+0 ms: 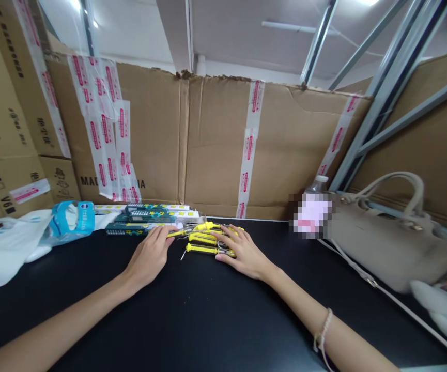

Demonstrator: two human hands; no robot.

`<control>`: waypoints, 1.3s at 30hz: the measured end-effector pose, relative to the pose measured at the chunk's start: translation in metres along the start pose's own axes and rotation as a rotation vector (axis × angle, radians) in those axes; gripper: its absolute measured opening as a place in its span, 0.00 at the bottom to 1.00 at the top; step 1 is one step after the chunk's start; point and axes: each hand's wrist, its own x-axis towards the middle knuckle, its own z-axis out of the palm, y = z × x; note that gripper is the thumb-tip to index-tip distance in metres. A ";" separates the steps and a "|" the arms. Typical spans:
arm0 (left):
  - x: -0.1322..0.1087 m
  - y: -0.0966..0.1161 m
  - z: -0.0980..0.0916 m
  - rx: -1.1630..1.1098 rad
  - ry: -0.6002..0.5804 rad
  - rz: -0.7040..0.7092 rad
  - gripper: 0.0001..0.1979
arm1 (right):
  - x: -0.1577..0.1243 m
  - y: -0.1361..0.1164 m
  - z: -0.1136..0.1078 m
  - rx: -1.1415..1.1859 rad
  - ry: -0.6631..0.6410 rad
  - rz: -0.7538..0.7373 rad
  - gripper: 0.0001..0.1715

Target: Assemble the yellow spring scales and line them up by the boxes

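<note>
Several yellow tools with metal shafts lie in a loose pile on the black table. My left hand has its fingers closed on a yellow tool at the pile's left side. Spread over the right end of the pile is my right hand, its fingers apart and resting on the tools. Behind my left hand, dark green and white printed boxes are stacked against the cardboard.
A blue and white packet and a white bag lie at the left. At the right stand a bottle with a blurred label and a beige handbag, its strap trailing forward. Cardboard walls the back.
</note>
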 end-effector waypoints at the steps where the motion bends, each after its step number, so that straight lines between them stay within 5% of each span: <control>1: 0.000 0.001 -0.001 -0.004 -0.002 -0.002 0.11 | 0.001 0.004 0.000 -0.007 0.006 0.007 0.36; 12: 0.001 0.007 -0.007 -0.057 -0.036 0.011 0.12 | 0.003 0.054 0.004 -0.011 0.124 0.137 0.38; 21: 0.001 0.005 -0.006 -0.112 -0.046 -0.040 0.12 | 0.004 0.053 0.000 0.009 0.333 0.157 0.32; 26: 0.001 -0.004 -0.002 -0.141 -0.009 -0.123 0.12 | -0.008 0.016 0.000 0.110 0.275 0.067 0.21; 34: 0.004 -0.004 0.003 -0.182 0.044 -0.141 0.11 | -0.044 -0.042 0.048 0.120 0.308 0.308 0.40; 39: 0.006 0.001 0.006 -0.230 0.061 -0.110 0.12 | -0.038 -0.138 0.068 0.163 0.236 0.084 0.47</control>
